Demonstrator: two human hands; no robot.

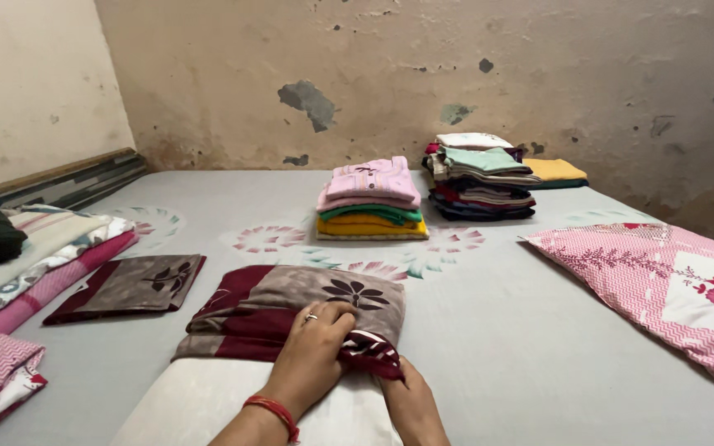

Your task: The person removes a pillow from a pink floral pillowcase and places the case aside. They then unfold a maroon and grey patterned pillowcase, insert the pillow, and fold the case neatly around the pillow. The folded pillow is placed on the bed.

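Head view: the left hand [317, 347] (red bangle at the wrist) grips with closed fingers the maroon edge of a brown-and-maroon pillow cover [291, 318] drawn over a white pillow [200, 405] on the bed [497, 330]. The right hand [413, 405] pinches that same edge. A matching cover [130, 286] lies flat nearby.

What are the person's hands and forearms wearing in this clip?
Both forearms are bare, with no sleeves in view. The left hand has a small ring on one finger and a red bangle or thread band around the wrist. The right hand shows no ring, band or glove on the part that is visible.
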